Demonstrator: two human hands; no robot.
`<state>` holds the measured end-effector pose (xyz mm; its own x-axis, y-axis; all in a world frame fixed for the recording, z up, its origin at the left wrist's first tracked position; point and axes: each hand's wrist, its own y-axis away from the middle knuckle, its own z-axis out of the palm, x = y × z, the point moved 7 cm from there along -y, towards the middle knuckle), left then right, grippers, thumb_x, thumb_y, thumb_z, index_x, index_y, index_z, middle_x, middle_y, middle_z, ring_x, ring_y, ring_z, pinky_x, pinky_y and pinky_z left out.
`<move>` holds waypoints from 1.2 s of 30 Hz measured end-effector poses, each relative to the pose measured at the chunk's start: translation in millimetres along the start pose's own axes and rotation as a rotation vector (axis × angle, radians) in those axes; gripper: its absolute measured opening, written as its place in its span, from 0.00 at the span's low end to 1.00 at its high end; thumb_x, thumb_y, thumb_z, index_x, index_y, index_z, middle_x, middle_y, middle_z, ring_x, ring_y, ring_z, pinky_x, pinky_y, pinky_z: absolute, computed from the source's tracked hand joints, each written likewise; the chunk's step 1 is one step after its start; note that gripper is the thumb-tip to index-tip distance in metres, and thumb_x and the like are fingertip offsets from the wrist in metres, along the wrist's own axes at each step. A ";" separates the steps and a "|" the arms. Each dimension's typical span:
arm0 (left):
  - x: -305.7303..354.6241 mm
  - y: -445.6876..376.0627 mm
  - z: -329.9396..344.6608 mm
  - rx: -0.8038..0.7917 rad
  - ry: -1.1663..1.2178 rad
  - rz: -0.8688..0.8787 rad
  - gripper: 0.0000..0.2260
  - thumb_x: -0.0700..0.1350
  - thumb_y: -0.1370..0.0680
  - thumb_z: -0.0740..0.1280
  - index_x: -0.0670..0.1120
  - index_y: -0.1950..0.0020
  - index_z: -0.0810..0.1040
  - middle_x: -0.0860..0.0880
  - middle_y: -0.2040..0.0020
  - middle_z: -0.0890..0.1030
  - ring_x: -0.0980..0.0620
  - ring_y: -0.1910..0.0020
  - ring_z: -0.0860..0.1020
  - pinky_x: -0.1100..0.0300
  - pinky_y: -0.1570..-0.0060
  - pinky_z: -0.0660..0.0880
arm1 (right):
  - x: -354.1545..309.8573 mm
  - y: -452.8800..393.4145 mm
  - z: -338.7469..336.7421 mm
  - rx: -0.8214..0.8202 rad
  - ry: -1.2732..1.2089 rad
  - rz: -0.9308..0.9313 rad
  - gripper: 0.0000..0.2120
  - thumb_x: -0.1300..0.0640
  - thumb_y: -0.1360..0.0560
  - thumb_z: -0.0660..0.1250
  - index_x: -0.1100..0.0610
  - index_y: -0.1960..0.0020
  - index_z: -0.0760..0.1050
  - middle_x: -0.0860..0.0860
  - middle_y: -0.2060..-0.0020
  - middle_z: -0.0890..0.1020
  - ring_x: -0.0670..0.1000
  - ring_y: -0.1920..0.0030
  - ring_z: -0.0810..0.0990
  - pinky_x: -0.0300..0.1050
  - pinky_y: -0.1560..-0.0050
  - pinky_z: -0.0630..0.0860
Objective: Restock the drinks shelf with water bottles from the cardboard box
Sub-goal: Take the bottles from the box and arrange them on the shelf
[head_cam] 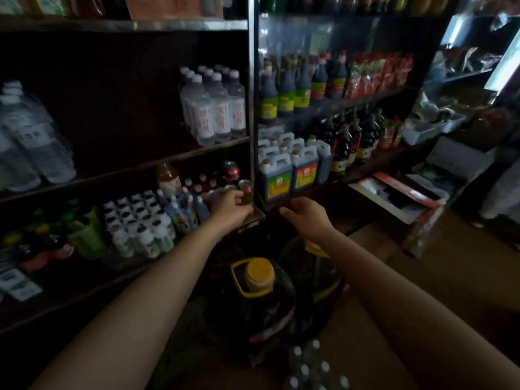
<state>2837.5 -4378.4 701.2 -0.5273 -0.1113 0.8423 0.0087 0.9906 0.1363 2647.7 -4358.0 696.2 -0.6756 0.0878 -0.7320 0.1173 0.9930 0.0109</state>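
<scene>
My left hand (pixel 229 208) grips a small can or bottle (pixel 246 191) at the right end of the lower drinks shelf (pixel 84 291). My right hand (pixel 305 213) hovers just right of it with loosely curled fingers, holding nothing. Several water bottles with white caps and red labels (pixel 215 106) stand on the middle shelf (pixel 135 167). More white-capped water bottles (pixel 312 367) sit packed together at the bottom of the view, between my forearms. The cardboard box itself is hard to make out in the dark.
Two large dark oil jugs with yellow caps (pixel 259 277) stand on the floor below my hands. Wrapped big water bottles (pixel 28 136) lie at far left. Sauce bottles and jugs (pixel 292 170) fill the right shelving. An open box (pixel 399 195) sits at right.
</scene>
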 end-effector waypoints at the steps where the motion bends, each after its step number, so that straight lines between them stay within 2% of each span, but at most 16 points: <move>1: -2.7 12.0 17.6 -0.011 0.013 -0.014 0.22 0.43 0.24 0.68 0.43 0.31 0.69 0.49 0.39 0.74 0.46 0.40 0.74 0.57 0.43 0.71 | 14.0 12.5 -4.1 -0.014 0.010 0.013 0.25 0.46 0.25 0.68 0.61 0.35 0.73 0.56 0.40 0.79 0.55 0.39 0.77 0.43 0.41 0.71; 3: -5.2 34.6 50.3 -0.041 0.026 -0.033 0.26 0.43 0.24 0.68 0.44 0.28 0.64 0.46 0.35 0.72 0.46 0.37 0.73 0.56 0.41 0.70 | 41.4 34.9 -10.9 -0.046 0.033 0.033 0.26 0.46 0.24 0.67 0.60 0.33 0.72 0.55 0.38 0.78 0.54 0.37 0.76 0.42 0.40 0.70; 6: -15.0 58.0 98.3 -0.109 0.046 -0.074 0.27 0.43 0.23 0.67 0.45 0.26 0.60 0.45 0.33 0.71 0.46 0.37 0.72 0.56 0.45 0.71 | 85.3 58.3 -19.3 -0.052 0.037 0.088 0.26 0.45 0.24 0.67 0.60 0.33 0.72 0.56 0.40 0.79 0.55 0.39 0.77 0.45 0.41 0.73; 9: -38.9 73.3 142.8 -0.179 0.015 -0.108 0.25 0.44 0.23 0.67 0.46 0.27 0.62 0.47 0.35 0.73 0.51 0.44 0.74 0.61 0.53 0.70 | 122.9 79.1 -18.0 -0.071 0.034 0.121 0.20 0.47 0.23 0.66 0.59 0.38 0.74 0.54 0.46 0.80 0.54 0.44 0.78 0.45 0.48 0.74; 12: -69.8 79.0 185.3 -0.262 -0.026 -0.110 0.21 0.44 0.23 0.67 0.46 0.31 0.68 0.48 0.40 0.77 0.51 0.45 0.76 0.61 0.50 0.72 | 162.5 93.4 -1.7 -0.086 0.011 0.158 0.17 0.48 0.23 0.66 0.60 0.43 0.76 0.51 0.53 0.80 0.49 0.52 0.78 0.40 0.58 0.75; 14: -97.4 80.2 213.6 -0.304 -0.057 -0.113 0.19 0.42 0.23 0.66 0.45 0.33 0.70 0.47 0.42 0.78 0.51 0.44 0.77 0.61 0.50 0.71 | 195.7 99.4 17.7 -0.097 0.020 0.188 0.20 0.47 0.23 0.66 0.61 0.41 0.76 0.53 0.50 0.81 0.52 0.49 0.79 0.43 0.55 0.75; 16: -132.5 79.5 241.0 -0.320 -0.098 -0.100 0.18 0.43 0.23 0.67 0.47 0.34 0.71 0.49 0.43 0.79 0.51 0.44 0.77 0.60 0.50 0.73 | 232.4 104.2 44.0 -0.129 0.024 0.203 0.21 0.46 0.24 0.66 0.60 0.39 0.76 0.53 0.47 0.81 0.52 0.45 0.79 0.42 0.53 0.72; 18: -176.8 77.1 274.0 -0.343 -0.138 -0.097 0.18 0.45 0.24 0.67 0.48 0.34 0.72 0.50 0.43 0.79 0.51 0.44 0.77 0.57 0.47 0.76 | 274.2 111.4 73.7 -0.145 0.013 0.235 0.19 0.46 0.24 0.66 0.58 0.39 0.76 0.51 0.48 0.81 0.51 0.47 0.79 0.43 0.54 0.74; 22: -282.4 71.0 340.1 -0.407 -0.172 -0.188 0.18 0.42 0.24 0.68 0.45 0.35 0.72 0.47 0.44 0.78 0.51 0.47 0.77 0.56 0.46 0.76 | 358.3 125.8 139.2 -0.144 -0.052 0.314 0.18 0.50 0.23 0.67 0.60 0.38 0.74 0.54 0.46 0.80 0.53 0.45 0.78 0.51 0.44 0.77; 25: -364.4 56.7 381.2 -0.415 -0.210 -0.281 0.18 0.43 0.25 0.68 0.45 0.35 0.73 0.48 0.46 0.77 0.49 0.46 0.76 0.56 0.44 0.74 | 422.5 128.6 192.0 -0.169 -0.069 0.358 0.21 0.49 0.24 0.68 0.59 0.36 0.73 0.54 0.44 0.79 0.53 0.43 0.78 0.50 0.42 0.76; 28: -436.0 31.4 427.9 -0.408 -0.231 -0.330 0.20 0.44 0.26 0.69 0.46 0.35 0.73 0.46 0.38 0.76 0.47 0.40 0.75 0.51 0.38 0.73 | 493.0 123.1 240.5 -0.173 -0.085 0.380 0.22 0.48 0.24 0.67 0.58 0.34 0.72 0.53 0.43 0.79 0.52 0.43 0.78 0.52 0.41 0.76; 31: -500.1 3.4 476.8 -0.416 -0.208 -0.362 0.24 0.42 0.27 0.72 0.46 0.32 0.70 0.45 0.34 0.72 0.45 0.36 0.73 0.49 0.37 0.73 | 552.6 112.9 282.8 -0.167 -0.130 0.404 0.19 0.49 0.23 0.66 0.56 0.36 0.73 0.50 0.48 0.79 0.48 0.48 0.79 0.49 0.46 0.78; 33: -535.7 -18.0 508.0 -0.437 -0.237 -0.324 0.30 0.43 0.30 0.73 0.49 0.30 0.67 0.44 0.30 0.69 0.44 0.32 0.69 0.47 0.36 0.71 | 585.6 103.9 306.4 -0.150 -0.152 0.391 0.16 0.51 0.23 0.66 0.56 0.38 0.74 0.50 0.50 0.80 0.47 0.51 0.79 0.49 0.48 0.78; 36: -574.4 -44.1 547.2 -0.494 -0.360 -0.231 0.37 0.47 0.33 0.73 0.54 0.27 0.62 0.43 0.27 0.64 0.40 0.29 0.64 0.45 0.34 0.69 | 629.2 97.1 340.1 -0.121 -0.232 0.407 0.18 0.52 0.23 0.67 0.56 0.36 0.73 0.51 0.48 0.80 0.49 0.48 0.79 0.52 0.45 0.79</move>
<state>2675.1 -4314.8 -73.9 -0.8132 -0.1984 0.5471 0.2055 0.7816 0.5889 2481.5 -4233.0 5.0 -0.4110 0.4652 -0.7840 0.2436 0.8848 0.3973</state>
